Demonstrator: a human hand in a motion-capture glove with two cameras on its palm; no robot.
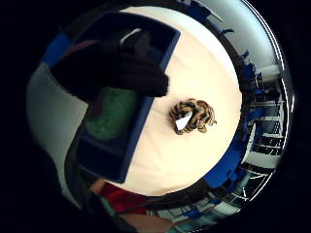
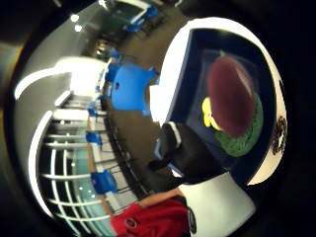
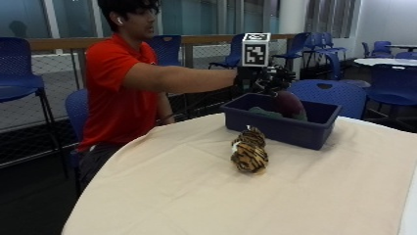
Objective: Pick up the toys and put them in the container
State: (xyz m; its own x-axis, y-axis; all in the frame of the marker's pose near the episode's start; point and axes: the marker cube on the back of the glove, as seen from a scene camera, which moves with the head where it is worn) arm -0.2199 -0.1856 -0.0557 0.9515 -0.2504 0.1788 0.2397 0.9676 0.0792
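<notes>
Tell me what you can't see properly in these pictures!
- Gloved hand: outside view, too blurred to show whether its fingers hold the dark red toy.
- Green toy: thumb side view, mostly hidden under the dark red toy.
- Tiger toy: face hidden, outside view.
- Bin: wall hides its floor, outside view.

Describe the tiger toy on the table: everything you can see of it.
The tiger is a plush toy, orange-brown with dark stripes, soft and furry by its look. It lies on the cream tablecloth, just in front of the blue bin and apart from it. A white tag or patch shows on it in the little finger side palm view. Nothing touches it but the cloth; the gloved hand is over the bin.
</notes>
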